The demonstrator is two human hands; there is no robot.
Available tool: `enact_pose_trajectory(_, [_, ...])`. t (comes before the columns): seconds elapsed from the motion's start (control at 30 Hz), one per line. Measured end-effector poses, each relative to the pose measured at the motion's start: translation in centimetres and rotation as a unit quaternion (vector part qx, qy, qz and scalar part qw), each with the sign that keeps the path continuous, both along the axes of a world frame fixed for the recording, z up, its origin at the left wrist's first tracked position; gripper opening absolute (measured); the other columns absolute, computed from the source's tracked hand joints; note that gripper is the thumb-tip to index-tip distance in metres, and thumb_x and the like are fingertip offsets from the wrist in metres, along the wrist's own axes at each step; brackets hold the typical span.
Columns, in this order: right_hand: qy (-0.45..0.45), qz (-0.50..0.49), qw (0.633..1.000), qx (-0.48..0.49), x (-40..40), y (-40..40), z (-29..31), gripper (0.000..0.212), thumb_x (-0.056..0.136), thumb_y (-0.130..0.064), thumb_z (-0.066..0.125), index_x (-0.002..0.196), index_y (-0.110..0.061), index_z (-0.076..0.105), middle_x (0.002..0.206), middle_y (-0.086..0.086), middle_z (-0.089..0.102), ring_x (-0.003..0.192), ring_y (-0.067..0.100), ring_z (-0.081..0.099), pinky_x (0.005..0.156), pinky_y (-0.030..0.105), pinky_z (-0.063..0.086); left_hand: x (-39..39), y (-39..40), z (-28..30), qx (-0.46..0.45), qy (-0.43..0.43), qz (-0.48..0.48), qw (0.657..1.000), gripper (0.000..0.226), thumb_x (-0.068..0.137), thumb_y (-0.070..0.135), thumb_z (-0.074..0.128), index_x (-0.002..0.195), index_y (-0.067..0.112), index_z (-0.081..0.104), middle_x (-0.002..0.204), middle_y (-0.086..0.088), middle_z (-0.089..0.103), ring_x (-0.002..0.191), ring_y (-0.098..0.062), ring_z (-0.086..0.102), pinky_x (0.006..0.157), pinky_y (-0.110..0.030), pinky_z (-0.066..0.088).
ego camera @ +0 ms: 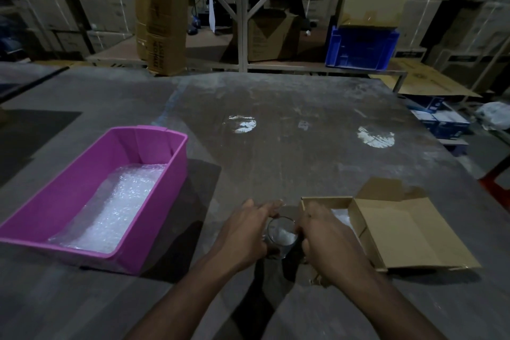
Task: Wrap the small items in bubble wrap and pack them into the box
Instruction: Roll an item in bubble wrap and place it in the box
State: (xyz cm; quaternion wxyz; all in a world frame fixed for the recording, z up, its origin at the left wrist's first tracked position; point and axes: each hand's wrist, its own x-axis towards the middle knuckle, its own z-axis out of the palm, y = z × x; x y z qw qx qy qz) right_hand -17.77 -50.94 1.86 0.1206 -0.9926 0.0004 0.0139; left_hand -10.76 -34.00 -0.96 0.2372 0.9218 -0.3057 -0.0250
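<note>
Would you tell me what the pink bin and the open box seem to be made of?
The bin looks like moulded plastic: uniform pink, smooth walls, rounded rim. The box appears to be brown cardboard: matte, with folded flaps.

Head-mounted, wide-angle, looking forward and down over the table (276, 119). Close to both hands, low in frame. Dim, probably warehouse shelving beyond.

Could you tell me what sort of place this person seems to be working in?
Most likely a warehouse or stockroom. Stacked cartons line the back wall, a blue crate sits on a metal rack, and flattened cardboard lies beyond the worn packing table.
</note>
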Motion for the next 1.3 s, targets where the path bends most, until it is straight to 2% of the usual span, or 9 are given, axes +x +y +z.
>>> enact_pose_trajectory(0.1, [0.028,0.036,0.998,-0.040,0.1,0.1,-0.8,0.033,0.092,-0.012,0.055,0.122,-0.022,0.065,0.140,0.005,0.044,0.126,0.026,0.044,0.097,0.038,0.046,0.0,0.0,0.1,-0.001,-0.004,0.000,1.000,0.089,0.074,0.032,0.084,0.151,0.037,0.038,0.133,0.014,0.060,0.121,-0.016,0.051,0.090,-0.024,0.044])
enact_pose_trajectory(0.23, [0.070,0.065,0.992,-0.086,0.6,0.8,-1.4,0.050,0.090,-0.016,0.061,0.139,-0.022,0.057,0.163,0.001,0.016,0.146,0.023,0.023,0.104,0.038,0.042,-0.1,0.0,0.2,-0.009,-0.007,-0.003,1.000,0.083,0.078,0.031,0.079,0.150,0.036,0.039,0.132,0.011,0.061,0.120,-0.017,0.051,0.089,-0.025,0.044])
enact_pose_trajectory(0.37, [0.083,0.063,0.990,-0.092,0.9,0.9,-1.7,0.044,0.091,-0.016,0.060,0.135,-0.023,0.058,0.161,0.002,0.019,0.143,0.022,0.025,0.099,0.038,0.042,-0.1,-0.1,0.3,-0.008,-0.009,0.001,1.000,0.081,0.077,0.034,0.079,0.149,0.037,0.040,0.129,0.011,0.062,0.118,-0.018,0.052,0.090,-0.029,0.048])
enact_pose_trajectory(0.57, [0.048,0.069,0.996,-0.030,0.8,0.1,-1.4,0.047,0.091,-0.012,0.059,0.137,-0.024,0.057,0.158,0.003,0.026,0.143,0.026,0.027,0.108,0.044,0.041,0.3,-0.1,-0.3,-0.004,-0.002,0.003,1.000,0.087,0.074,0.038,0.084,0.149,0.037,0.039,0.127,0.011,0.064,0.119,-0.017,0.050,0.091,-0.028,0.048])
enact_pose_trajectory(0.67, [0.036,0.090,0.995,-0.035,0.7,0.3,-1.3,0.057,0.087,-0.009,0.062,0.137,-0.035,0.055,0.165,0.003,0.013,0.151,0.024,0.012,0.108,0.045,0.041,0.2,-0.1,-0.2,-0.004,-0.002,-0.006,1.000,0.089,0.075,0.040,0.086,0.150,0.036,0.038,0.130,0.011,0.062,0.119,-0.016,0.052,0.091,-0.028,0.048])
enact_pose_trajectory(0.8, [0.078,0.096,0.991,-0.047,0.7,0.5,-2.5,0.058,0.090,-0.004,0.058,0.139,-0.035,0.052,0.168,0.005,-0.005,0.154,0.025,-0.006,0.114,0.047,0.036,0.3,0.0,-0.5,0.006,-0.007,0.002,1.000,0.093,0.072,0.039,0.084,0.151,0.037,0.036,0.130,0.013,0.063,0.123,-0.014,0.048,0.091,-0.029,0.049])
enact_pose_trajectory(1.03, [0.016,0.078,0.996,0.032,1.8,-0.8,-4.2,0.071,0.075,-0.003,0.063,0.136,-0.039,0.057,0.166,-0.002,0.013,0.152,0.022,0.012,0.115,0.048,0.035,0.5,0.0,-1.0,0.002,-0.019,0.007,1.000,0.089,0.070,0.041,0.086,0.147,0.038,0.041,0.126,0.013,0.066,0.119,-0.015,0.050,0.091,-0.030,0.050])
enact_pose_trajectory(1.17, [0.018,0.082,0.996,0.030,1.2,-1.2,-4.1,0.056,0.084,-0.013,0.057,0.135,-0.036,0.060,0.162,0.003,0.023,0.149,0.027,0.020,0.113,0.047,0.037,0.6,-0.1,-1.0,-0.001,-0.016,0.001,1.000,0.088,0.071,0.037,0.083,0.148,0.036,0.041,0.125,0.011,0.066,0.120,-0.016,0.049,0.091,-0.031,0.050])
enact_pose_trajectory(1.3, [0.011,0.065,0.996,0.053,0.9,-1.0,-4.8,0.060,0.076,-0.013,0.053,0.130,-0.037,0.060,0.154,-0.004,0.034,0.139,0.022,0.032,0.106,0.038,0.043,0.7,0.1,-1.4,-0.002,-0.005,-0.005,1.000,0.093,0.072,0.037,0.082,0.152,0.034,0.036,0.129,0.012,0.064,0.122,-0.015,0.049,0.093,-0.031,0.050])
